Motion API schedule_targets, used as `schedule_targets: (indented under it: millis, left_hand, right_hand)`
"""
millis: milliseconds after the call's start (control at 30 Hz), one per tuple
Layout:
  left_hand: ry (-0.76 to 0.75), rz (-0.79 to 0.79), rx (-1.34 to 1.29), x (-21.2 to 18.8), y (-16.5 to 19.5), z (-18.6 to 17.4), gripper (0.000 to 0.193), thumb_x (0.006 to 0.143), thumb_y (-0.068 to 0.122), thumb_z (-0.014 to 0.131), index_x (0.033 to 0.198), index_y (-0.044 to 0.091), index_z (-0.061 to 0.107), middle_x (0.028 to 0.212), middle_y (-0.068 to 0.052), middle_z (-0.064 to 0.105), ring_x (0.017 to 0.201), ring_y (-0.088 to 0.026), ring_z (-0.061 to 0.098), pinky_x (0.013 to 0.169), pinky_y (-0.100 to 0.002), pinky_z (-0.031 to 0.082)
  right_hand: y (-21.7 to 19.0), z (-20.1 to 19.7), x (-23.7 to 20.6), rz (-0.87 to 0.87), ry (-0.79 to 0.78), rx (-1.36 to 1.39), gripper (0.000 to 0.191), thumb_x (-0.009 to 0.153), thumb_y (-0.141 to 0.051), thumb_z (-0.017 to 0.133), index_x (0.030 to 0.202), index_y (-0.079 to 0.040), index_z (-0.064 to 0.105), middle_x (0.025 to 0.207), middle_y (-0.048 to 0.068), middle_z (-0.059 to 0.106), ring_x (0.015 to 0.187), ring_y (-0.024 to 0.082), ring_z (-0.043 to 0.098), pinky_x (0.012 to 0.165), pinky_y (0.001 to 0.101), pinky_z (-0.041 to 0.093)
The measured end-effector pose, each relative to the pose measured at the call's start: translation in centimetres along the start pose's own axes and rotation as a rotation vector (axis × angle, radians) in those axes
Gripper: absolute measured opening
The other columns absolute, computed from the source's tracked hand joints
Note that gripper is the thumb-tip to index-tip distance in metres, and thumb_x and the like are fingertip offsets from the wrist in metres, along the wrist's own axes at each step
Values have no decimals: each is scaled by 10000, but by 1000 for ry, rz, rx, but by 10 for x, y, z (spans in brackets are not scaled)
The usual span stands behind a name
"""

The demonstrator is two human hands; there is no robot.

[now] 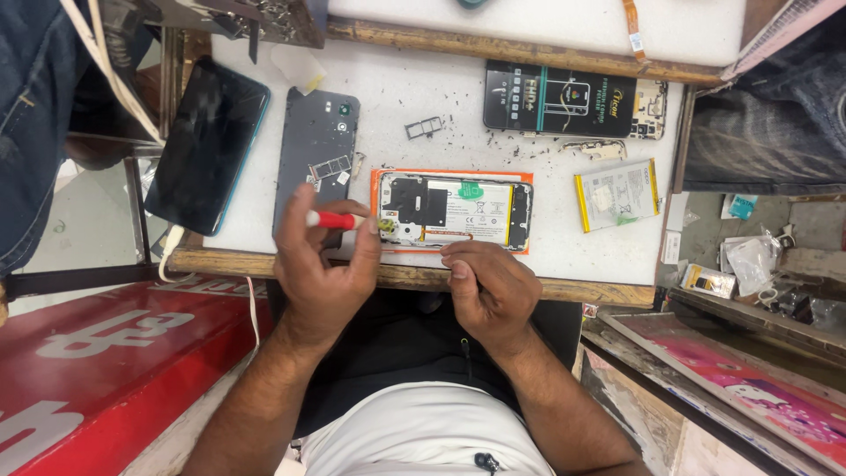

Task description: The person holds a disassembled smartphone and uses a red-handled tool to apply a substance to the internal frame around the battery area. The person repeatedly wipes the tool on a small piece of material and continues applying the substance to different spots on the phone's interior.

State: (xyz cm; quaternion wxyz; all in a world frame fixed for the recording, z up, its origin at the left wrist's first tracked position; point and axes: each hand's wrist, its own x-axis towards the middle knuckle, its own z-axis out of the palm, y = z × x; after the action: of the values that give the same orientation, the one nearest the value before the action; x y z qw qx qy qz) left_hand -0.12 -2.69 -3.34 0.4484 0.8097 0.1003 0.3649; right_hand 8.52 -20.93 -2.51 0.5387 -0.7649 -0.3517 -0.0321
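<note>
The opened phone (456, 211) lay at the table's (564, 256) near edge, back cover (315, 159) already off beside it, battery in place, left hand (322, 264) gripping a red screwdriver (333, 219), right hand (489, 286) steadying its edge.

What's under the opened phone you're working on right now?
An orange mat lies under the opened phone; its edges show at the top, left and right. The white table is below. The mat's middle is covered by the phone.
</note>
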Motion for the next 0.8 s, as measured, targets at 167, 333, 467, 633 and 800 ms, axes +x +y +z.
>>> schedule_targets:
  millis: [167,333,467,633,800]
  left_hand:
    - [43,-364,-214,1,-3,-3,736,1076,-50,634,1606,55,133,1117,-167,711,993,-185,726,839,-278,619]
    - [28,-410,-254,7,-9,-3,748,1082,-44,623,1616,68,111,1144,-169,705,1075,-178,748,913,-286,664]
    - [20,-430,-247,9,-9,-1,753,1076,-40,627,1615,73,112,1142,-174,687,1065,-175,746,892,-285,669]
    - [15,-450,-223,9,-9,0,751,1063,-44,630,1605,66,122,1133,-176,690,1043,-180,750,887,-285,672]
    - [5,-366,-161,6,-8,0,750,1069,-60,624,1609,72,121,1159,-178,699,1084,-192,753,928,-294,676]
  right_hand:
    - [-1,0,1,-29,2,-18,172,1027,-92,627,905,4,701,905,121,761,830,204,765,708,290,608]
    - [1,0,1,-28,-11,-30,164,1017,-83,627,897,-3,706,902,115,766,834,200,773,706,283,618]
    - [2,0,-1,-23,-11,-53,160,1012,-87,634,891,-10,706,900,113,769,838,197,775,709,282,619]
    - [3,0,0,-30,-17,-54,155,1010,-81,636,889,-13,705,902,111,769,839,197,777,707,278,622]
    - [1,0,0,-24,-20,-44,150,1009,-77,640,890,-8,702,909,112,766,837,198,772,707,285,614]
